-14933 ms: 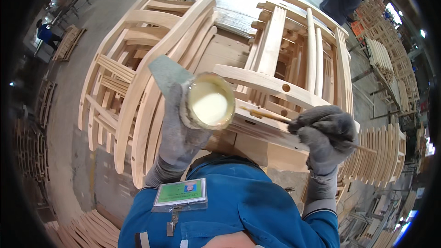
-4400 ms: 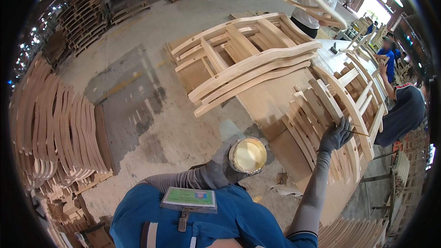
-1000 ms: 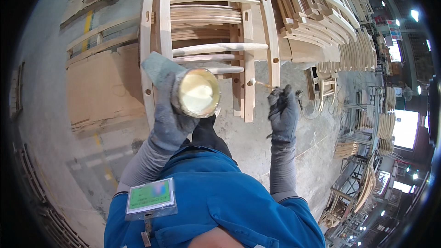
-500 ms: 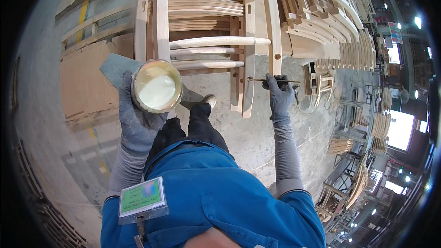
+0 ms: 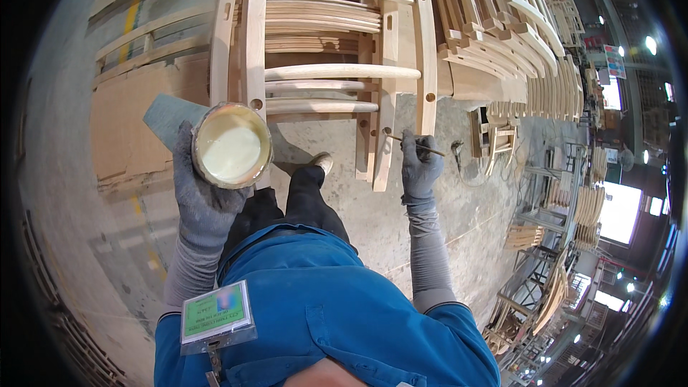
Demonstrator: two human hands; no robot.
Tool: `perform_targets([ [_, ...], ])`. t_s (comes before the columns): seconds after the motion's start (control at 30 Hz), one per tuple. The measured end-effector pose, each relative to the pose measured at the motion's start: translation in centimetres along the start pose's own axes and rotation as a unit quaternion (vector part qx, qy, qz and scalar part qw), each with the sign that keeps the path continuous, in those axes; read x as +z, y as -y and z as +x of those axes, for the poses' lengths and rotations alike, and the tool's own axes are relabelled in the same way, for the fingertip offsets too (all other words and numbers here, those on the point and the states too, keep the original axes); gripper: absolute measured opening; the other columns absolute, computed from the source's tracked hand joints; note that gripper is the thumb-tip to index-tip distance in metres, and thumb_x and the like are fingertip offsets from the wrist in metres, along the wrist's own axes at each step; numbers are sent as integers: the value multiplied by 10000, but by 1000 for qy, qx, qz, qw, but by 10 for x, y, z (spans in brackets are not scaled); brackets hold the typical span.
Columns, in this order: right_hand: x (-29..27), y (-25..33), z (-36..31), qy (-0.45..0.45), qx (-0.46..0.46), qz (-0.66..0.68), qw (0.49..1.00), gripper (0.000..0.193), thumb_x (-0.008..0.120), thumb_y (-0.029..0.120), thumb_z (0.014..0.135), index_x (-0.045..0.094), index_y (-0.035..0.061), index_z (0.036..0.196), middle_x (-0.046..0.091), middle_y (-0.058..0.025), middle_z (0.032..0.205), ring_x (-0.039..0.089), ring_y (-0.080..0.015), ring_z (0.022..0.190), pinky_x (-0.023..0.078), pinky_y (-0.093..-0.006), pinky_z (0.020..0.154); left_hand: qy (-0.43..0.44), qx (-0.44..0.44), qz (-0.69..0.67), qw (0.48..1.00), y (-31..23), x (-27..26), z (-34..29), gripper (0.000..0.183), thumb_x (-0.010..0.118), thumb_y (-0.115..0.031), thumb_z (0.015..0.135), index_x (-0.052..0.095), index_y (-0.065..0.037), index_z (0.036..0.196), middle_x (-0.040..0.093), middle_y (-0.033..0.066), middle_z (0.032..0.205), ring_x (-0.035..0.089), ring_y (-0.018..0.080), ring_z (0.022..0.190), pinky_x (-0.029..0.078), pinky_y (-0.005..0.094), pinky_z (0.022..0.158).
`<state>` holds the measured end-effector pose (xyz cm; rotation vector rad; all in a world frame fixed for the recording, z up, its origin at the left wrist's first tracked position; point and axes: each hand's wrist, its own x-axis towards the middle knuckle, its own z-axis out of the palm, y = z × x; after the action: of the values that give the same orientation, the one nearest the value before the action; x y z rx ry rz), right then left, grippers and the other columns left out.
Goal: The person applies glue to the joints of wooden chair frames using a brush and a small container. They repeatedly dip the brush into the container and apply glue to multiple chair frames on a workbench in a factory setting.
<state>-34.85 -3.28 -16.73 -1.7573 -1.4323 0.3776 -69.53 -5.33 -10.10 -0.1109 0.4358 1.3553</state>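
My left hand [image 5: 204, 208], in a grey glove, is wrapped round a round tub [image 5: 231, 150] of cream-coloured liquid with a smeared rim. A grey-blue flat sheet [image 5: 172, 118] sticks out behind the tub on the same side; whether my fingers grip it is hidden. In my gloved right hand [image 5: 421, 175] a thin stick [image 5: 432, 149] is pinched. Its tip meets, or lies just over, a hole near the lower end of a wooden post [image 5: 388, 100]. That post belongs to stacked pale wooden chair frames [image 5: 344, 72] with curved slats.
More curved wooden frames [image 5: 494, 36] are stacked at the far right. Cardboard [image 5: 150, 115] lies on the concrete floor at the left. Beyond my right arm stand a small wooden frame [image 5: 502, 145], a cable on the floor and racks of parts [image 5: 552, 201].
My right hand has moved left and nearer to me, and the stick now slants more. The tub has shifted slightly left and nearer to me with my left hand.
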Motion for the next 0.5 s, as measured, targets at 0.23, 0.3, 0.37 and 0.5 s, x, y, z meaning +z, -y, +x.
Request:
perform_targets([
  [0.23, 6, 6, 1, -44, 47, 145, 987, 229, 656, 128, 846, 542, 18, 681, 533, 2, 591, 425, -41, 541, 345, -207, 474, 12, 16, -5, 1000, -2, 0, -11, 554, 355, -481, 940, 363, -94, 1337, 431, 148, 1324, 462, 331, 1194, 415, 543, 970],
  [0.3, 5, 6, -1, -33, 49, 121, 991, 216, 653, 114, 847, 546, 15, 687, 555, -8, 610, 448, -42, 550, 358, -199, 487, 19, 29, 3, 999, -4, -5, -15, 552, 382, -455, 941, 357, -72, 1337, 433, 157, 1319, 458, 305, 1205, 449, 483, 957],
  [0.37, 6, 9, -3, -12, 52, 106, 993, 202, 647, 96, 848, 548, 13, 694, 576, -19, 632, 483, -44, 564, 380, -193, 502, 29, 35, 1, 999, -6, -6, -19, 547, 383, -449, 943, 357, -69, 1336, 433, 159, 1317, 458, 307, 1204, 455, 478, 954],
  [0.5, 8, 16, 1, -34, 100, 224, 969, 131, 652, 68, 834, 569, -1, 761, 597, -39, 689, 555, -80, 614, 458, -212, 551, 50, 34, -10, 998, -14, -6, -28, 543, 360, -463, 946, 361, -84, 1335, 429, 160, 1319, 461, 338, 1192, 433, 524, 962],
])
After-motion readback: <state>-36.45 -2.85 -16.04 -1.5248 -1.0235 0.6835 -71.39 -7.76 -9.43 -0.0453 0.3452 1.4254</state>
